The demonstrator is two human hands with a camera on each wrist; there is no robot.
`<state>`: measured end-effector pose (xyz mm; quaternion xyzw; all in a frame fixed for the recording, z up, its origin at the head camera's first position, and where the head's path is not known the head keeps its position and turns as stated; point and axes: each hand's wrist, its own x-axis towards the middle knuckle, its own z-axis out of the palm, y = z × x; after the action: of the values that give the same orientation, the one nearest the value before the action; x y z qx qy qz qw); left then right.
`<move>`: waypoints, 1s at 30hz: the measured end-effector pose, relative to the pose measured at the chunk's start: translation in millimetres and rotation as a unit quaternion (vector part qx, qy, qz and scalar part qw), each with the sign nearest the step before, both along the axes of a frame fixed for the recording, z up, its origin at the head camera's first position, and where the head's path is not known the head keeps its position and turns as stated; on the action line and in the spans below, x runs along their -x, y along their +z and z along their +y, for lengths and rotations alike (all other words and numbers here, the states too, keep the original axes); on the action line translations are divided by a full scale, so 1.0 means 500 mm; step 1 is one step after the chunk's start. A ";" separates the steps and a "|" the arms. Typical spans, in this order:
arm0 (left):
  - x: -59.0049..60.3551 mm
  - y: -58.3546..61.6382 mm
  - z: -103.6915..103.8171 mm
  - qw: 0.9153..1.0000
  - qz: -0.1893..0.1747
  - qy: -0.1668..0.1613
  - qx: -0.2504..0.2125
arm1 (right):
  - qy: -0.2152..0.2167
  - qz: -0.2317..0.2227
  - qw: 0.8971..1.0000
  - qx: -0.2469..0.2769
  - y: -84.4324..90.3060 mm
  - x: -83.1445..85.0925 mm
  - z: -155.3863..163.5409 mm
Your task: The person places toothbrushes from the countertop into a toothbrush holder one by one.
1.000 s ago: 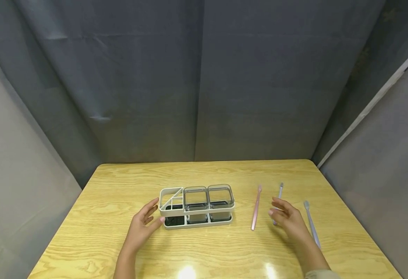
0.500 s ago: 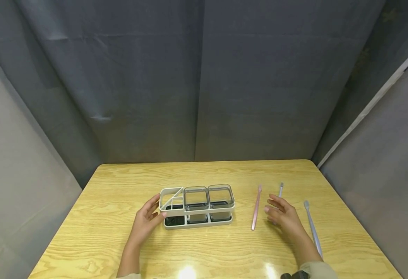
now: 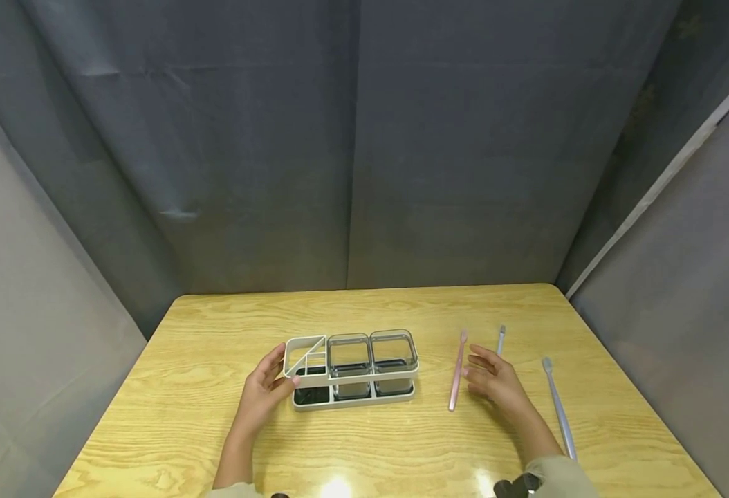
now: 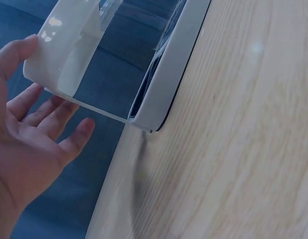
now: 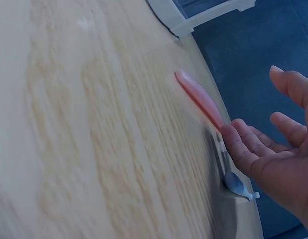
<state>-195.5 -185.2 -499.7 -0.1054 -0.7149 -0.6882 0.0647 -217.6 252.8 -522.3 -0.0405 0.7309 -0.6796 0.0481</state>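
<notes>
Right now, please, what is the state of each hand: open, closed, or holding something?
Left hand: open, fingers straight, at the left end of the white organizer.
Right hand: open, empty, beside the pink toothbrush.

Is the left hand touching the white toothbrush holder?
Touching. In the left wrist view the thumb tip of the left hand lies against the end wall of the white toothbrush holder; the head view shows the same contact.

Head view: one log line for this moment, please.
left hand: touching organizer end | right hand: open, beside pink toothbrush | table: two grey toothbrushes lying
</notes>
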 end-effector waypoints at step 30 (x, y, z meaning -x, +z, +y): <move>0.000 0.005 0.005 0.999 -0.006 -0.005 0.035 | -0.053 -0.023 0.996 -0.068 -0.040 0.046 -0.017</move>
<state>-195.7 -182.7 -497.1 -0.1069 -0.7381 -0.6640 0.0539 -240.3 244.1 -542.1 0.0173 0.7749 -0.6310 0.0321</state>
